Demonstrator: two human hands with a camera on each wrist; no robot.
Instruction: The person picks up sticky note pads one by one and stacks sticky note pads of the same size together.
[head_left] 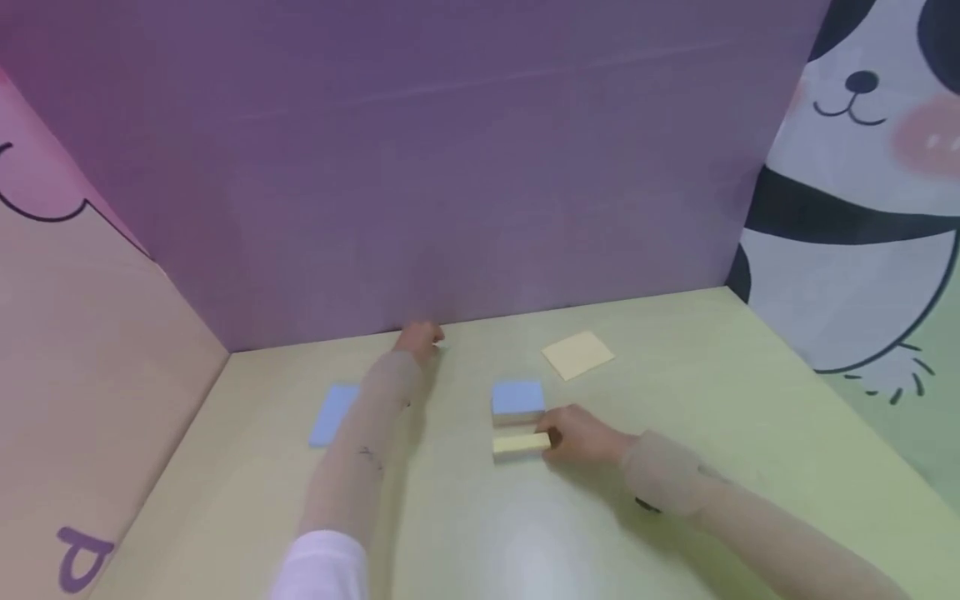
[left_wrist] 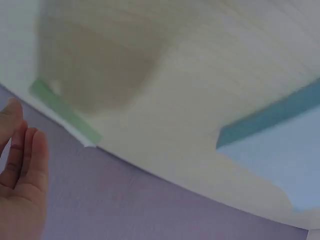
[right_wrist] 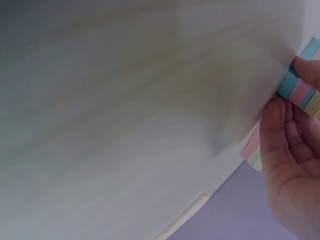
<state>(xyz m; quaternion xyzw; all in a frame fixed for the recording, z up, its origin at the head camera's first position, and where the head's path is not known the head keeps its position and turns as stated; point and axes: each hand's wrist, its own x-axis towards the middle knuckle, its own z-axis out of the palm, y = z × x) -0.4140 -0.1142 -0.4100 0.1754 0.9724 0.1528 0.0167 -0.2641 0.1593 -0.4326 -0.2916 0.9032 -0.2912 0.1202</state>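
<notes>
My left hand [head_left: 422,337] reaches to the back of the table by the purple wall. In the left wrist view its fingers [left_wrist: 37,155] are loosely bent, with nothing visible between them and the thumb. A thin green-edged piece [left_wrist: 67,112] lies close by at the table's rear edge. My right hand [head_left: 581,433] pinches the right end of a narrow yellow-topped stack [head_left: 521,447]. In the right wrist view this stack [right_wrist: 300,87] shows turquoise, pink and yellow layers, like sticky-note pads. Just behind it sits a blue-topped square stack [head_left: 517,397].
A blue flat pad [head_left: 332,417] lies left, partly hidden behind the left forearm. Back right is a flat pale-yellow square [head_left: 578,355]. Upright panels bound the table [head_left: 450,533]: a purple one [head_left: 480,183] behind, a panda-printed one [head_left: 847,292] right, another [head_left: 90,367] left.
</notes>
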